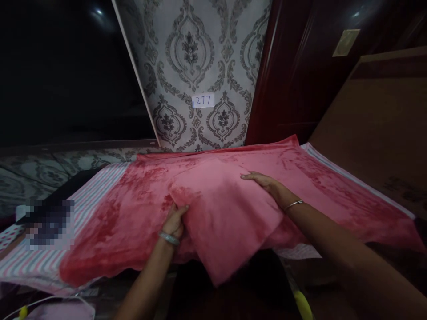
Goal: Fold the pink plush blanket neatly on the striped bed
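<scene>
A pink plush blanket (pixel 133 213) lies spread over a bed. A folded pink cloth (pixel 220 213) rests on top of it, one corner hanging over the near edge. My left hand (pixel 174 222) grips the left edge of this folded cloth, fingers curled round it; a pale green bangle sits on the wrist. My right hand (pixel 267 184) lies flat on the cloth's upper right edge with fingers stretched out, a thin silver bangle on its wrist.
A striped sheet (pixel 96 186) shows under the blanket at left and right. Behind stands a patterned grey wall with a label reading 277 (pixel 203 100). A dark red door (pixel 300 80) and a brown headboard (pixel 376 120) stand at right. A blurred patch lies at far left.
</scene>
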Demonstrator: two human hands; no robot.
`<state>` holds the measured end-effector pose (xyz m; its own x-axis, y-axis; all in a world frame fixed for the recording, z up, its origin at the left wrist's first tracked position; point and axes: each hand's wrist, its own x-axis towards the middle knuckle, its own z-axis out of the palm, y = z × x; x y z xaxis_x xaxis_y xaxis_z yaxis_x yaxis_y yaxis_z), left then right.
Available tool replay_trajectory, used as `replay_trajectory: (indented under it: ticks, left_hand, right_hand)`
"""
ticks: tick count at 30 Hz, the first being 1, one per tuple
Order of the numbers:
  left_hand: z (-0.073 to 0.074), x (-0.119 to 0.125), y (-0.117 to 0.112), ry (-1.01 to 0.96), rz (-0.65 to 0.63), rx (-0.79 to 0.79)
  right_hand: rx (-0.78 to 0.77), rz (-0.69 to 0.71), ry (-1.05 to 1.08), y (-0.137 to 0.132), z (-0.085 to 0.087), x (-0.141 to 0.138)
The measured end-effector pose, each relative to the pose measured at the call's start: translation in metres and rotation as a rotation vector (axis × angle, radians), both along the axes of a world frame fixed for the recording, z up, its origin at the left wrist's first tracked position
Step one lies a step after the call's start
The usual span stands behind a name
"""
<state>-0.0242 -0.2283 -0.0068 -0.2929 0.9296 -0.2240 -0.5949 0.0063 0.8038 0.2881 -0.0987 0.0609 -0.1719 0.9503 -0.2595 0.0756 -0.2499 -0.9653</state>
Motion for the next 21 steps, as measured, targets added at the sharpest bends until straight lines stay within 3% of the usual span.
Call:
replay_trajectory:
  ticks: [2, 5, 7, 9, 11, 13, 16, 18, 21]
  left_hand:
    - [0.017, -0.004, 0.009, 0.019, -0.006, -0.01]
    - [0.053, -0.011, 0.028, 0.055, -0.02, -0.005]
    - [0.072, -0.013, 0.045, 0.069, -0.067, 0.023]
    - [0.078, -0.012, 0.063, 0.072, -0.12, 0.06]
    - [0.067, -0.008, 0.076, 0.071, -0.139, 0.043]
    - [0.044, -0.003, 0.082, 0.05, -0.171, -0.028]
    - [0.012, 0.001, 0.08, 0.005, -0.265, -0.114]
    - [0.004, 0.002, 0.077, 0.01, -0.268, -0.13]
    - [0.01, 0.005, 0.076, 0.084, -0.187, -0.154]
  right_hand:
    - [0.071, -0.044, -0.01, -0.011, 0.017, 0.004]
    - [0.228, -0.083, 0.002, -0.028, 0.038, 0.022]
    - [0.26, -0.104, 0.063, -0.036, 0.04, 0.038]
    - [0.162, -0.143, 0.128, -0.043, 0.029, 0.051]
    - [-0.042, -0.166, 0.161, -0.052, 0.005, 0.059]
    - [-0.229, -0.17, 0.16, -0.061, -0.023, 0.063]
    - [-0.342, -0.189, 0.196, -0.068, -0.056, 0.063]
    - [-0.339, -0.224, 0.212, -0.066, -0.065, 0.063]
    - [-0.32, -0.218, 0.158, -0.061, -0.063, 0.06]
